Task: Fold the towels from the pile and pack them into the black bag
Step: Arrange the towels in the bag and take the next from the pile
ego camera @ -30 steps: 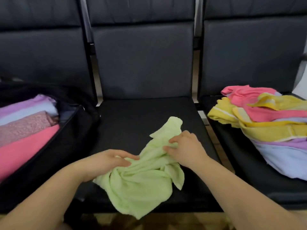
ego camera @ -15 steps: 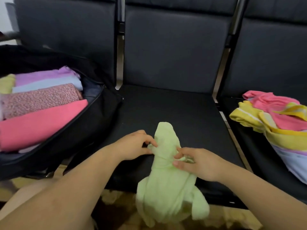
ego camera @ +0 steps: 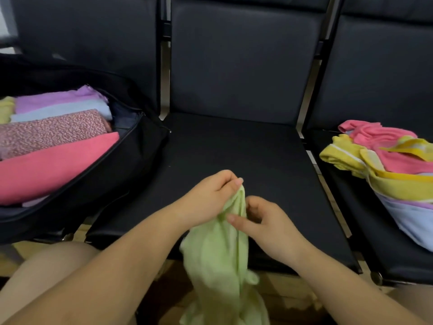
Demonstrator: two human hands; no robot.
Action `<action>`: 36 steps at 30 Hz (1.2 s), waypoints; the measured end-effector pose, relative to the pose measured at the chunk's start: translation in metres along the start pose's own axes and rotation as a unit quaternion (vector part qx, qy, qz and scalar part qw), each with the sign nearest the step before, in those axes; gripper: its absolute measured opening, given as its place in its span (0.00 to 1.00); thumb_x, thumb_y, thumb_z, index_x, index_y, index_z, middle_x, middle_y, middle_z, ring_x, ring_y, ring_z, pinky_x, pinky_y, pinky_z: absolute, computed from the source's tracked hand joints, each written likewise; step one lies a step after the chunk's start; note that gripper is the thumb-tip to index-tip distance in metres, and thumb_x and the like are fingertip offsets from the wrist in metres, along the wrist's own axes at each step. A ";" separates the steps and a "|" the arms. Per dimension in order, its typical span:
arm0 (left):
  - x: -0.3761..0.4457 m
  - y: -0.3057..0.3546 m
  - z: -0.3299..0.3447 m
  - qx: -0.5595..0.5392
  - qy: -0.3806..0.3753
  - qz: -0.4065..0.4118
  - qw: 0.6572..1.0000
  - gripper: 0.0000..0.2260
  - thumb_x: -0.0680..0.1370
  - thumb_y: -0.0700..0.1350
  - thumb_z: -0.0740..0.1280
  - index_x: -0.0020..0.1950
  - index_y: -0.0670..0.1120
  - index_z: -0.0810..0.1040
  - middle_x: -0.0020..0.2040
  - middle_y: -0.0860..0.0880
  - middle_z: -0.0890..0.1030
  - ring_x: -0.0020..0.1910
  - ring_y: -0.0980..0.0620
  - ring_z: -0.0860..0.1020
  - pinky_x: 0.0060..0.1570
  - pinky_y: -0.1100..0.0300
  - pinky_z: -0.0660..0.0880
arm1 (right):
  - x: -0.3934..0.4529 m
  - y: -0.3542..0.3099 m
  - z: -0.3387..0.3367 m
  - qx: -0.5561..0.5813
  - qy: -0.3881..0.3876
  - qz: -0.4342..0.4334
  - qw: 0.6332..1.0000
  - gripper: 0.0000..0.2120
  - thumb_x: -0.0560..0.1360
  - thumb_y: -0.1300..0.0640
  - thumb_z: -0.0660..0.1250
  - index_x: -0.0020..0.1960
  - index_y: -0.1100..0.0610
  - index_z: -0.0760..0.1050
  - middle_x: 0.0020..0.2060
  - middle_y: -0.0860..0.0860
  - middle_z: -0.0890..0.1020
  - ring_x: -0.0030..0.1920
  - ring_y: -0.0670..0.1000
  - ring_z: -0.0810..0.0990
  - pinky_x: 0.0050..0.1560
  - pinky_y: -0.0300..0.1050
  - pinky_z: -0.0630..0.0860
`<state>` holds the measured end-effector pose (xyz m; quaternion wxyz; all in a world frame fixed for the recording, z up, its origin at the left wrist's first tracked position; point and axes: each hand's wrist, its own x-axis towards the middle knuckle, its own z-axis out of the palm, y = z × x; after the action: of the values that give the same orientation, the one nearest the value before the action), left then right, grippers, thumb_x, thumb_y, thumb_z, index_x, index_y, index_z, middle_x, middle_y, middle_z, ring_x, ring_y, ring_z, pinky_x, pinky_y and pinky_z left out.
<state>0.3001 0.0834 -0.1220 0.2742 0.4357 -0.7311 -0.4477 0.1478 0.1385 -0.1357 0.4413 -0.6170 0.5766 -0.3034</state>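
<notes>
A light green towel (ego camera: pixel 220 259) hangs bunched over the front edge of the middle black seat (ego camera: pixel 234 151). My left hand (ego camera: pixel 210 198) grips its top end with curled fingers. My right hand (ego camera: pixel 262 221) pinches the towel's edge just below and to the right. The open black bag (ego camera: pixel 121 165) lies on the left seat and holds folded pink, speckled, light blue and purple towels (ego camera: pixel 51 146). The pile of unfolded towels (ego camera: pixel 386 170), pink, yellow, purple and pale blue, sits on the right seat.
Three black padded chairs stand in a row with tall backrests (ego camera: pixel 239 57). Narrow gaps with metal frame separate the seats. My bare knees (ego camera: pixel 39 275) show at the bottom, over a tan floor.
Both hands came closer together at the towel's top end. The towel slid nearer the seat's front edge and hangs longer below it. The camera turned left, showing more of the bag.
</notes>
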 end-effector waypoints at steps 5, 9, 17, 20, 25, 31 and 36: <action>-0.002 0.000 0.005 -0.002 -0.046 -0.061 0.997 0.14 0.81 0.55 0.58 0.44 0.46 0.74 0.37 0.52 0.74 0.36 0.55 0.72 0.39 0.58 0.70 | -0.006 -0.004 -0.014 0.149 -0.099 0.081 0.981 0.17 0.72 0.50 0.68 0.54 0.62 0.80 0.48 0.55 0.85 0.51 0.54 0.84 0.58 0.50 0.78; -0.007 0.001 0.005 -0.109 -0.110 -0.120 0.981 0.19 0.71 0.61 0.67 0.53 0.48 0.78 0.46 0.52 0.83 0.45 0.55 0.82 0.49 0.58 0.78 | -0.014 -0.003 -0.028 0.186 -0.091 0.076 0.975 0.18 0.70 0.49 0.68 0.52 0.62 0.79 0.47 0.56 0.85 0.49 0.54 0.84 0.52 0.48 0.79; -0.016 0.001 0.010 -0.196 -0.138 -0.114 0.964 0.06 0.75 0.46 0.69 0.40 0.48 0.81 0.37 0.52 0.83 0.37 0.56 0.81 0.38 0.63 0.75 | -0.028 0.003 -0.047 0.167 0.001 0.052 0.984 0.09 0.74 0.57 0.67 0.50 0.63 0.77 0.41 0.56 0.83 0.40 0.52 0.81 0.41 0.44 0.79; -0.021 0.007 0.016 -0.192 -0.141 -0.095 0.967 0.06 0.76 0.48 0.68 0.42 0.48 0.81 0.39 0.53 0.83 0.39 0.56 0.81 0.42 0.61 0.76 | -0.033 0.002 -0.045 0.138 0.017 0.016 0.990 0.06 0.75 0.56 0.67 0.46 0.59 0.79 0.37 0.53 0.82 0.38 0.49 0.80 0.38 0.41 0.77; -0.029 0.010 0.018 -0.088 -0.152 -0.079 0.981 0.06 0.74 0.51 0.71 0.44 0.50 0.80 0.42 0.52 0.84 0.42 0.54 0.83 0.45 0.59 0.78 | -0.040 -0.001 -0.055 0.118 0.075 -0.039 0.989 0.12 0.71 0.50 0.66 0.42 0.60 0.78 0.33 0.51 0.82 0.35 0.47 0.80 0.37 0.38 0.76; -0.030 -0.006 -0.003 0.203 -0.135 -0.071 0.967 0.03 0.75 0.51 0.69 0.44 0.56 0.76 0.41 0.57 0.79 0.41 0.59 0.78 0.40 0.64 0.73 | -0.042 0.023 -0.084 0.029 0.181 -0.012 0.983 0.13 0.77 0.52 0.65 0.44 0.62 0.78 0.40 0.61 0.82 0.41 0.57 0.80 0.49 0.56 0.78; -0.037 -0.024 -0.035 0.340 -0.131 -0.120 0.923 0.09 0.73 0.43 0.66 0.38 0.57 0.72 0.40 0.57 0.77 0.42 0.55 0.76 0.44 0.59 0.73 | -0.047 0.038 -0.110 -0.037 0.286 0.022 0.957 0.16 0.78 0.44 0.63 0.40 0.57 0.75 0.33 0.56 0.77 0.36 0.58 0.75 0.41 0.59 0.73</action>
<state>0.3543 0.0959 -0.1286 -0.0442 0.5249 -0.8110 -0.2545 0.0265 0.1651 -0.1167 0.2417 -0.5076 0.7026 -0.4362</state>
